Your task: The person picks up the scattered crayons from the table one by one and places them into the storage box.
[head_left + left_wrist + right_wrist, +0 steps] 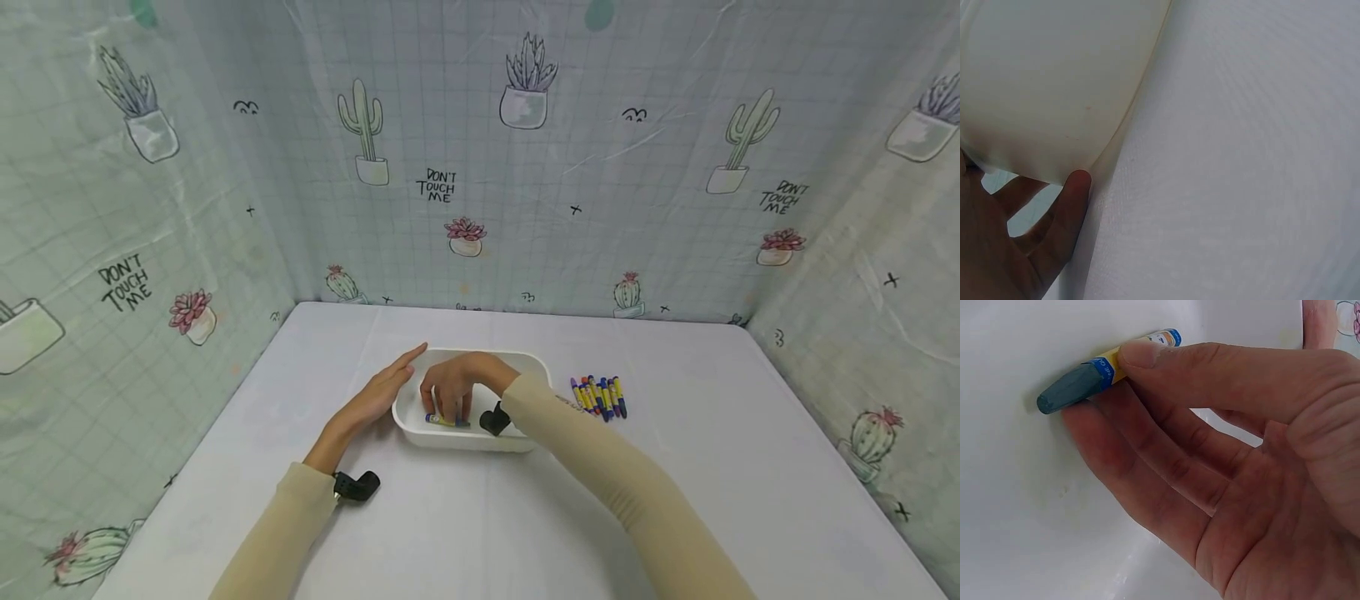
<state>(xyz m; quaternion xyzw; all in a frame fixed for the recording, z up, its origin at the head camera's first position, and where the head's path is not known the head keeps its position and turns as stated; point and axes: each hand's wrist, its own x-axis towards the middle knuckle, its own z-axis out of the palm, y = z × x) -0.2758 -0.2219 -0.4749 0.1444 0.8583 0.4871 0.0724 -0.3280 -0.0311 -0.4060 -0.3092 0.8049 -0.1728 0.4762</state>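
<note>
A white plastic tub [465, 442] stands on the table in the head view. Inside it my right hand [450, 387] pinches a crayon [441, 420] between thumb and fingers, low over the tub's floor. The right wrist view shows the crayon [1075, 387] with a dark teal tip and a yellow and blue wrapper, the thumb pressed on the wrapper. My left hand [381, 396] lies along the tub's left side with fingers extended. Fingertips of this hand [1029, 231] touch the outer wall of the tub [1060, 81] in the left wrist view.
Just right of the tub, a loose row of several crayons [600, 396] with yellow wrappers lies on the white table [480, 517]. A cactus-print curtain [480, 150] stands behind the table and along both sides.
</note>
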